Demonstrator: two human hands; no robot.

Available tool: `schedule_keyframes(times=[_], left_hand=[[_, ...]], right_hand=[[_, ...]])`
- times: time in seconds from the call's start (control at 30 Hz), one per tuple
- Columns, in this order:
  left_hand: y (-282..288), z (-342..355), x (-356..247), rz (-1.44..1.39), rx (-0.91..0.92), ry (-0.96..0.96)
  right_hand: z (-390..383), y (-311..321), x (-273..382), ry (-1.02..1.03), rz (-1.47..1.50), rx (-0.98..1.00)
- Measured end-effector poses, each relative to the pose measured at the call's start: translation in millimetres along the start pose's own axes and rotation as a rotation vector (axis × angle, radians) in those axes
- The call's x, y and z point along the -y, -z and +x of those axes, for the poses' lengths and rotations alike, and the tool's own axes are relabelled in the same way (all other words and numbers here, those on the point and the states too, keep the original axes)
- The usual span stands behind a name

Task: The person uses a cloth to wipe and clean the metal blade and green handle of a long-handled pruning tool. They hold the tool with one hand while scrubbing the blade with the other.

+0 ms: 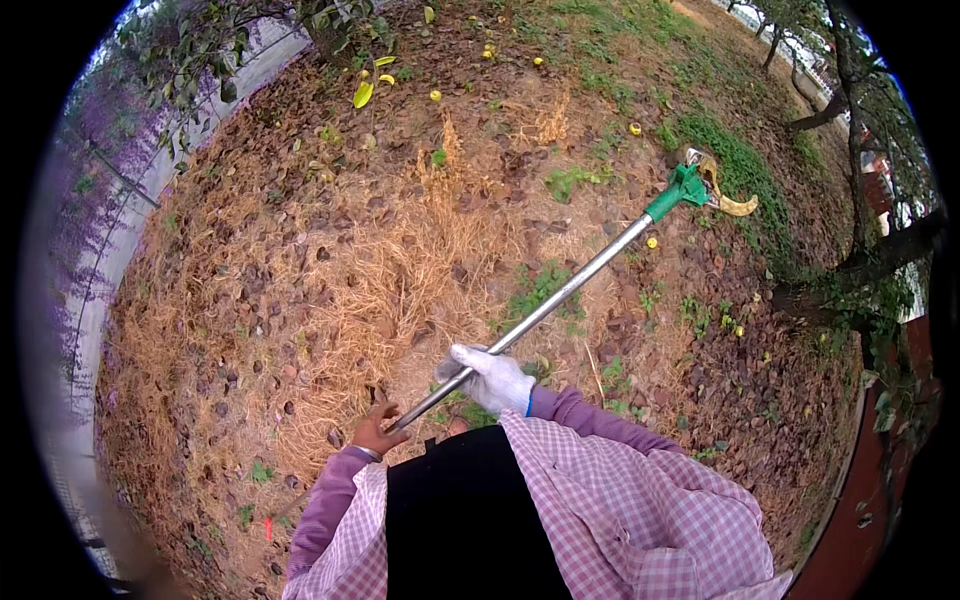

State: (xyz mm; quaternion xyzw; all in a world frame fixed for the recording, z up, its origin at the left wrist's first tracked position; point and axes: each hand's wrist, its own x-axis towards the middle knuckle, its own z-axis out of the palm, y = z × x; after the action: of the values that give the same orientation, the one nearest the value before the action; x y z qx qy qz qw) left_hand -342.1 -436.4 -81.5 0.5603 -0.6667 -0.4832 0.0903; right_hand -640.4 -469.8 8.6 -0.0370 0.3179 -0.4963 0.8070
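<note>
A long steel pole (572, 287) runs diagonally from my hands up to the right, topped by a green tool head (681, 188) with a pale, curved metal cutting part (733, 206). My bare left hand (377, 428) grips the pole's lower end. Higher up, my right hand (483, 377), in a whitish glove, is closed around the shaft. The tool head is over leafy ground and green weeds, with a small yellow fruit (652, 243) lying just below it in view.
Dry grass (370, 300) and fallen leaves cover the ground, with several yellow fruits (436, 96) scattered about. Tree branches (845, 270) reach in at the right, and a leafy tree (330, 30) stands at the top. A pale paved path (125, 260) curves along the left.
</note>
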Motion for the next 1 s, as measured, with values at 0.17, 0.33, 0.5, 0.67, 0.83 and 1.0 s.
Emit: schedule_keyframes(times=[0.17,0.33,0.5,0.67,0.83,1.0], left_hand=[[-20.5,43.4,-90.9,-0.072,0.304,0.184],[-33.7,49.1,-71.9,-0.088,0.047,0.062],[-37.8,39.8,-58.6,0.061,-0.096,0.031],[-36.3,28.3,-62.4,0.053,-0.168,0.114],[-46.7,31.9,-38.8,-0.021,-0.186,0.122],[-49.9,24.3,-13.4,-0.037,-0.235,0.21]], right_hand=[[-5.4,5.6,-12.7,-0.037,-0.359,-0.039],[-52.3,-9.7,64.4,-0.235,-1.211,0.062],[-144.0,-53.8,223.3,0.455,-0.875,-0.049],[-149.4,-18.5,371.6,0.898,-1.059,-0.61],[-113.3,26.3,413.5,0.467,-1.708,-0.483],[-98.1,20.5,406.4,0.454,-1.811,-0.302]])
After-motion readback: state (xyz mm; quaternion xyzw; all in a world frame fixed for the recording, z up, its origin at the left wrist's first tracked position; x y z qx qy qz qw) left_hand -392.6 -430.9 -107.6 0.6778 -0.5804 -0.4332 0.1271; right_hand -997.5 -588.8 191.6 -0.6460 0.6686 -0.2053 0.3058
